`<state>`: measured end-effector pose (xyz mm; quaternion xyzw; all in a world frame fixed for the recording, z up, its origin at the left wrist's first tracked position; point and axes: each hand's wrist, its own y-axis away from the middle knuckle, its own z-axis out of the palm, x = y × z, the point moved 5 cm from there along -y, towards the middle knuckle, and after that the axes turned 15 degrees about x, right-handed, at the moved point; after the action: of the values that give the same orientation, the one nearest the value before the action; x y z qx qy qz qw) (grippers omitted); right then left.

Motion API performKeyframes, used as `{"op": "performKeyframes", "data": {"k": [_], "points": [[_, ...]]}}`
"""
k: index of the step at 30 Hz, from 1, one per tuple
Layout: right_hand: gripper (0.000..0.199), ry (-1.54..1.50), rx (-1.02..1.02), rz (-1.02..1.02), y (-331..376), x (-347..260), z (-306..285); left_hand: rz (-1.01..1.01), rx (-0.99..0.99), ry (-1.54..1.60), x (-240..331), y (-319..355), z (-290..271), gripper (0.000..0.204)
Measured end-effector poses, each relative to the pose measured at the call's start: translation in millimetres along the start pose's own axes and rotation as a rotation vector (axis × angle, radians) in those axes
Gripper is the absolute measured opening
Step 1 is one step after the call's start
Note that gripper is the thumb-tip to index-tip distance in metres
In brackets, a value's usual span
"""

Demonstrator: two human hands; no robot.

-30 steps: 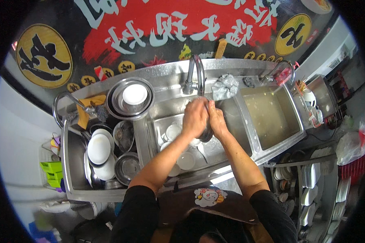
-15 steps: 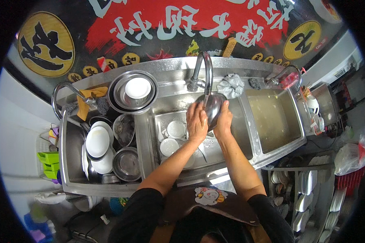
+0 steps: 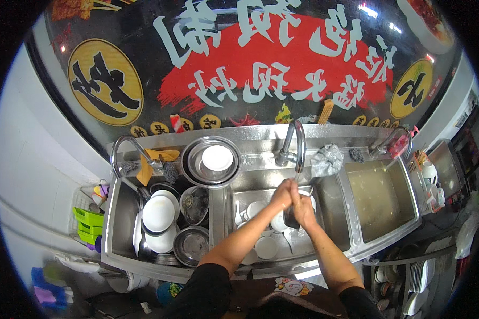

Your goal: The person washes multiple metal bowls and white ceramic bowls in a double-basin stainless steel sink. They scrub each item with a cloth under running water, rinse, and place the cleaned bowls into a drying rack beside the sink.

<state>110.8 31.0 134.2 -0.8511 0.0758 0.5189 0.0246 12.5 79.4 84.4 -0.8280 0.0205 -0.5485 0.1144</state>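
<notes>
Just under the middle faucet [image 3: 300,146], my two hands are close together over the middle basin [image 3: 332,228]. My left hand [image 3: 282,196] and my right hand [image 3: 303,211] are both closed round a metal bowl [image 3: 291,219]. It is turned nearly edge-on, so only a dark strip of it shows between my wrists, and my hands hide the rest. Below them in the basin lie small white bowls [image 3: 266,248] and a white spoon [image 3: 288,241]. More white dishes are partly hidden behind my hands and forearms.
Left basin: white plates [image 3: 158,212] and metal bowls [image 3: 191,246]. Nested metal basins [image 3: 189,170] holding a white bowl [image 3: 217,158] stand on the divider. Cloudy water [image 3: 380,199] fills the right basin. A crumpled grey cloth [image 3: 326,160] lies behind. Side faucets [image 3: 114,154] flank the sink.
The view has tilted up and shifted left. My hands have come closer together, and the metal bowl has turned from showing its broad round side to nearly edge-on.
</notes>
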Motion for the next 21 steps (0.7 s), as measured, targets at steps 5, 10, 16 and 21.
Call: {"op": "performKeyframes", "data": {"k": [5,10,16,21], "points": [[0.065,-1.055,0.137,0.648,-32.6,41.7,-11.4,0.592,0.315,-0.287,90.2,58.2,-15.5,0.035],[0.052,-1.224,0.222,0.688,-21.5,44.3,-20.1,0.294,0.47,-0.126,63.7,72.6,-23.4,0.046],[0.048,-1.244,0.159,0.601,-5.7,27.7,-13.1,-0.48,0.418,0.545,-44.3,44.1,-6.1,0.045],[0.051,-0.534,0.234,0.132,-0.1,49.6,-22.9,-0.504,0.09,0.384,-26.7,22.8,-10.7,0.042]]}}
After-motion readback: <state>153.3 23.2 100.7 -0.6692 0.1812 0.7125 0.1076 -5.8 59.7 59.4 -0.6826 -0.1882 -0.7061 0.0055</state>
